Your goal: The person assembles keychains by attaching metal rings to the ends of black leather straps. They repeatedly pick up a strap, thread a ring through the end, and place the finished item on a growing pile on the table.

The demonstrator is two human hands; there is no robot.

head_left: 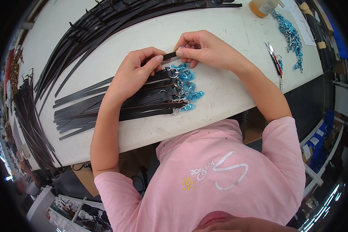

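Between my hands, above the white table [228,89], a dark leather strap [169,56] is stretched. My left hand [141,69] pinches the strap with thumb and fingers. My right hand [195,50] is closed on its end, where a bit of a silvery ring [180,48] shows beside the thumb. Just below lies a row of dark straps [143,98], side by side. Their right ends carry metal rings [178,91] and fittings in crinkled blue film [189,87].
Long dark straps [100,33] lie in a heap at the far left, and more straps [29,116] hang over the left edge. On the right are red-handled scissors [275,62], a pile of blue-wrapped metal fittings [290,36] and a jar of amber liquid [261,7].
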